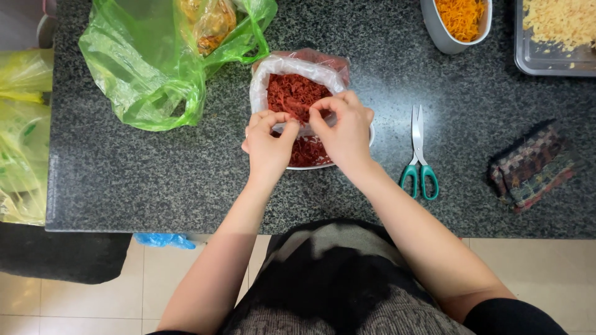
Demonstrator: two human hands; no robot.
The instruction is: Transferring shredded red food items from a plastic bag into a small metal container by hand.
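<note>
A clear plastic bag (280,69) full of red shredded food (295,93) stands in a white bowl (371,138) on the dark speckled countertop (155,174). Both of my hands work at the near rim of the bag. My left hand (268,144) pinches the rolled plastic edge between thumb and fingers. My right hand (344,131) pinches the same edge just to the right, fingertips almost touching the left ones. More red shreds show in the bowl under my hands.
A green plastic bag (146,68) with yellowish food lies at the back left. Green-handled scissors (419,155) lie right of the bowl. A folded woven cloth (534,166), a white tub of orange shreds (459,22) and a metal tray of pale crumbs (555,34) sit to the right.
</note>
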